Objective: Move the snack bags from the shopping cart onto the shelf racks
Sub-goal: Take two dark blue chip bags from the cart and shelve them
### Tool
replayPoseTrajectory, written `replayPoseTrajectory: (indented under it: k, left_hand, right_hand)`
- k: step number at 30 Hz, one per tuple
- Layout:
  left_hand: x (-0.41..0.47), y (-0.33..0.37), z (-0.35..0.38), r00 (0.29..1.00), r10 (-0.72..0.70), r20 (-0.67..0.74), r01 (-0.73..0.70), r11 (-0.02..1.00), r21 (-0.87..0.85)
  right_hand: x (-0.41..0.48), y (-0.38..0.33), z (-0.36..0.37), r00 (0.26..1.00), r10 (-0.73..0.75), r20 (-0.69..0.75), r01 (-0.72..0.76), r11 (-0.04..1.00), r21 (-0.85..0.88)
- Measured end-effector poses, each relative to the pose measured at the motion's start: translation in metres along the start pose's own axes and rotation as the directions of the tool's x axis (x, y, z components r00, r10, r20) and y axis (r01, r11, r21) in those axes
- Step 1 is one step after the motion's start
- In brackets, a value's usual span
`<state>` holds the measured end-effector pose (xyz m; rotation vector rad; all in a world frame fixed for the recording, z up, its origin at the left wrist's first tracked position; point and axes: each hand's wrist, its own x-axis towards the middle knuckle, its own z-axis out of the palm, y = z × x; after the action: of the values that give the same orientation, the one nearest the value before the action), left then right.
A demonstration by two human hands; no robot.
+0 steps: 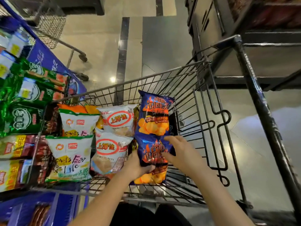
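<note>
Nearest, at handle end of shopping cart (146, 78): grips near blue bag (150, 150) at its lower-left edge with left hand (136, 168), thumb over printed face, other fingers hidden beneath. Lays right hand (183, 154) flat on same bag's right side, fingers straight and spread, curled round nothing. Likely reason: pinches from below to lift, presses from above to steady puffy, slippery film. Reads as start of pick-up; not yet clear of cart.

Lies face up in cart's right-hand column. Runs lengthwise from handle end toward cart's front; points top seal at cart's front, chip picture at handle end. Touches far blue bag (154, 115), laid same way farther toward cart's front.

Toward cart's middle: two white shrimp-flake bags (112, 150), same orientation. Against cart's left wall: two white-and-green bags (71, 159). Laid in columns, presumably for taking one at a time.

Beyond cart's right wall: dark shelf racks (268, 62); judged destination, so calls for swing rightward after lift. Beyond cart's left wall: shelf of green packs (24, 115).
</note>
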<state>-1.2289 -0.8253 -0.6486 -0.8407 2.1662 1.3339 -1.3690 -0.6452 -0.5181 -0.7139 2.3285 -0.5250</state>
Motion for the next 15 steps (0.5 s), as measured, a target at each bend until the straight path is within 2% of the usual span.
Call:
replayPoseTrajectory:
  k: [2, 5, 15]
  left_hand:
    - [0.0, 0.009, 0.002, 1.0, 0.01, -0.025, -0.012, 0.997, -0.074]
    - [0.003, 0.007, 0.005, 0.998, -0.064, 0.005, 0.063, 0.97, -0.234]
    - [-0.02, 0.008, -0.02, 0.995, -0.097, -0.025, 0.085, 0.95, -0.299]
  right_hand:
    - [0.0, 0.005, 0.001, 1.0, 0.019, -0.004, -0.019, 1.0, 0.019]
    - [0.002, 0.009, 0.0, 1.0, 0.028, 0.0, -0.028, 0.999, 0.03]
    - [0.009, 0.003, -0.018, 0.994, 0.094, -0.063, -0.086, 0.989, 0.12]
